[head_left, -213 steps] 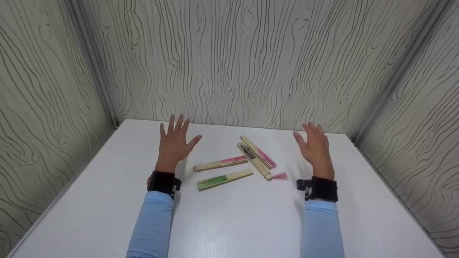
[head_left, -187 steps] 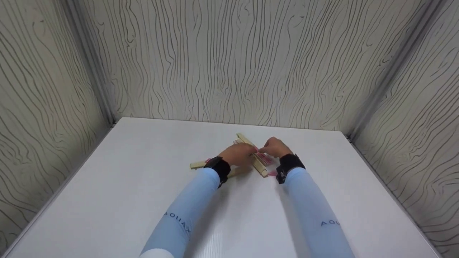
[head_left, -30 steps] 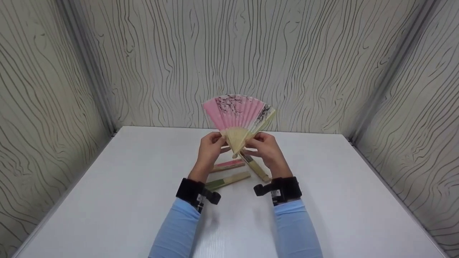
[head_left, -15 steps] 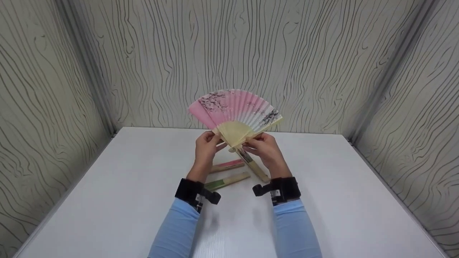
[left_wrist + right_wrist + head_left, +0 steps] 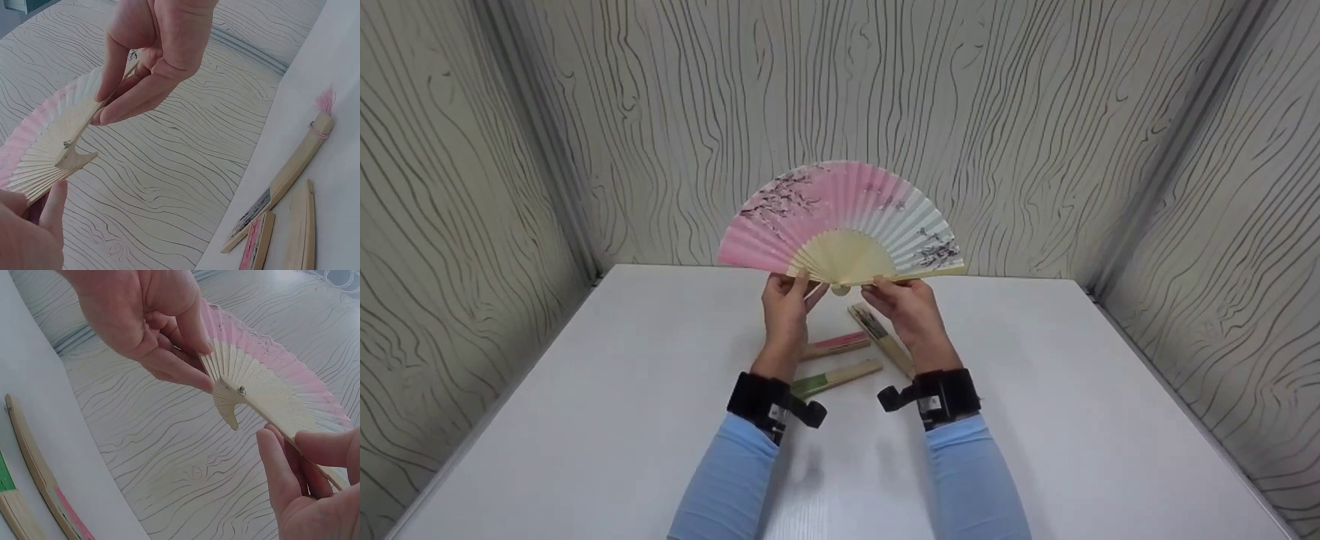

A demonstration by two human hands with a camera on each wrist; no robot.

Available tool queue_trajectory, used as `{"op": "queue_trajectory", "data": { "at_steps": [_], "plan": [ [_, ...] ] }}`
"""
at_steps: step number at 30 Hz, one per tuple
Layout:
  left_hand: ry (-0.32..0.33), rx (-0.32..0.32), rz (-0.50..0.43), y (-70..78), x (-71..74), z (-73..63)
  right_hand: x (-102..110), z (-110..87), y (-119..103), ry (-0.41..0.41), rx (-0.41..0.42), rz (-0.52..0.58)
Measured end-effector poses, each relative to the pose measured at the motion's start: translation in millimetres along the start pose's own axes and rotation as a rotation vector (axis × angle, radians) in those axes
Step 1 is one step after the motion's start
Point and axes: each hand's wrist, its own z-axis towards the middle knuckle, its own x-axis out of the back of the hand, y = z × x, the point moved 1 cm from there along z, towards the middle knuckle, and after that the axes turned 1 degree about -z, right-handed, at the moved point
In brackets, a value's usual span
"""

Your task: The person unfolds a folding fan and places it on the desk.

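Observation:
A pink and white folding fan (image 5: 840, 202) with dark blossom branches is spread to about a half circle above the table. My left hand (image 5: 785, 311) pinches its pink end by the wooden ribs, thumb in front. At the other end my right hand (image 5: 911, 311) pinches the pale outer guard stick between thumb and fingers. The fan's metal pivot (image 5: 242, 390) and curved rib ends show between both hands in the right wrist view. Below lie three folded fans: a green one (image 5: 840, 377), a pink one (image 5: 836, 344) and a dark-patterned one (image 5: 885, 341).
The folded fans rest on a white table (image 5: 622, 420); a pink tassel (image 5: 325, 100) hangs off the dark-patterned one in the left wrist view. Wood-grain panels (image 5: 840, 90) stand behind the table and on both sides.
Both hands took a folded pink fan off the pile and raised it. In the last second it has spread from a narrow wedge to about a half circle, its ends turning outward and down.

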Motion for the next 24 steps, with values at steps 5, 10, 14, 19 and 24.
{"op": "queue_trajectory", "data": {
  "at_steps": [5, 10, 14, 19, 24],
  "plan": [
    [0.025, -0.024, -0.077, -3.7, -5.3, -2.1, -6.0, 0.2, 0.7, 0.019, 0.013, 0.08],
    [-0.008, -0.045, -0.03, -5.0, -8.5, -5.2, -9.8, 0.4, 2.4, 0.042, 0.024, 0.115],
    [-0.016, -0.058, -0.014, -6.1, -8.4, -4.8, -15.0, -1.0, 6.4, 0.05, 0.012, 0.146],
    [0.047, -0.084, -0.039, -10.1, -5.7, -3.7, -27.8, -4.4, 16.7, 0.067, -0.015, 0.19],
    [0.181, -0.125, -0.053, -8.1, 2.0, -1.0, -36.8, -8.9, 25.4, 0.014, -0.018, 0.166]
  ]
}}
